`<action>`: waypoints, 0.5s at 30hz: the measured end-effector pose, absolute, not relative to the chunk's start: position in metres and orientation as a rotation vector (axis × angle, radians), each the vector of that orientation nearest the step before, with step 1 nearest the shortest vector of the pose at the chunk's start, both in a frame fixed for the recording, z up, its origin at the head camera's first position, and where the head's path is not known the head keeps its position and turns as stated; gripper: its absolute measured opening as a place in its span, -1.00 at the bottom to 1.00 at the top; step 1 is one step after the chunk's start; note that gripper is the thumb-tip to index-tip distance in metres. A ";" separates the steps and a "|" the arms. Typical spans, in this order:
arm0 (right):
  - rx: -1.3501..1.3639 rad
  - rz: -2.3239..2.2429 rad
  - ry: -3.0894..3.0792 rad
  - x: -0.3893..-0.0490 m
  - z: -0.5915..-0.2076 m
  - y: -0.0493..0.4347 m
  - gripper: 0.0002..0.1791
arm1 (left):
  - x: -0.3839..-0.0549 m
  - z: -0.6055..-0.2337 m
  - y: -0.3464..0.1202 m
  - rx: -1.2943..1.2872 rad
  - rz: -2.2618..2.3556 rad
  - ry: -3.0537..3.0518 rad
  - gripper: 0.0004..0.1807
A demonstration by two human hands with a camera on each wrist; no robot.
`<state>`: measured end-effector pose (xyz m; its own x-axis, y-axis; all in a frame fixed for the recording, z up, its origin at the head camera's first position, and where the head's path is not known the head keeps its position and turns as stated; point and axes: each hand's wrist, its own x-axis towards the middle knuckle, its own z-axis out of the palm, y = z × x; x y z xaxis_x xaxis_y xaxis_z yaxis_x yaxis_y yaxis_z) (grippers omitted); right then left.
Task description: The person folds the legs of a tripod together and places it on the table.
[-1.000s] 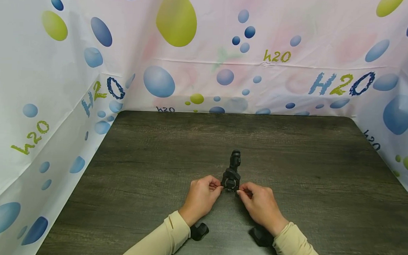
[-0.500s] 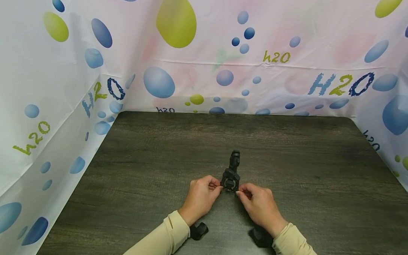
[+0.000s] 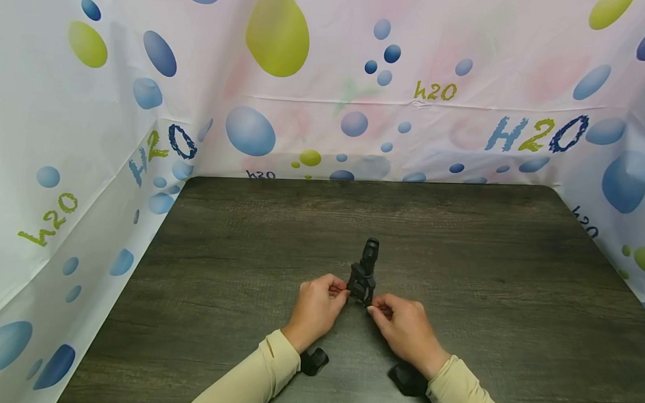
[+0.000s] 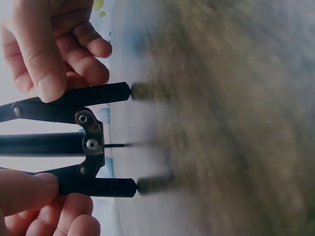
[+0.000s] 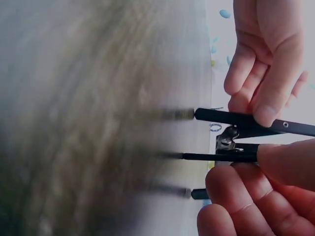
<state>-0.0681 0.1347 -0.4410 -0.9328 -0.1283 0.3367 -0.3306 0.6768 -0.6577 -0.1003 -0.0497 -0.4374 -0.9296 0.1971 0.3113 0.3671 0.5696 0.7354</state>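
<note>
A black mini tripod (image 3: 362,280) stands on the dark wooden table (image 3: 236,240), between both hands. My left hand (image 3: 316,311) pinches one leg between thumb and fingers; in the left wrist view this is the lower leg (image 4: 106,188). On the near right side, my right hand (image 3: 406,329) pinches another leg (image 5: 219,157), with the thumb pressed along it. A riveted metal hinge bracket (image 4: 92,142) joins the legs around the centre column (image 4: 39,144). The leg tips meet their reflections on the tabletop. Fingers partly cover the legs in both wrist views.
A black wrist camera (image 3: 314,361) sits under the left wrist and another black camera (image 3: 408,379) under the right one. A white curtain (image 3: 326,101) printed with coloured bubbles and H2O lettering borders the table at the back and sides.
Over the last half second the tripod has turned slightly on the table. My right hand has shifted a little left and nearer with its leg; my left hand has barely moved.
</note>
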 end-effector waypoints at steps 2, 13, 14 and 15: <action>0.373 1.120 -2.626 -0.068 -0.442 0.134 -0.87 | -0.101 -0.437 -0.050 -0.473 -1.275 -2.609 -0.96; 0.386 1.190 -2.649 -0.065 -0.445 0.127 -0.91 | -0.105 -0.436 -0.048 -0.439 -1.264 -2.652 -0.95; 0.390 1.197 -2.647 -0.065 -0.446 0.126 -0.92 | -0.106 -0.436 -0.047 -0.443 -1.257 -2.655 -0.96; 0.395 1.201 -2.643 -0.065 -0.446 0.124 -0.92 | -0.107 -0.436 -0.047 -0.445 -1.251 -2.658 -0.95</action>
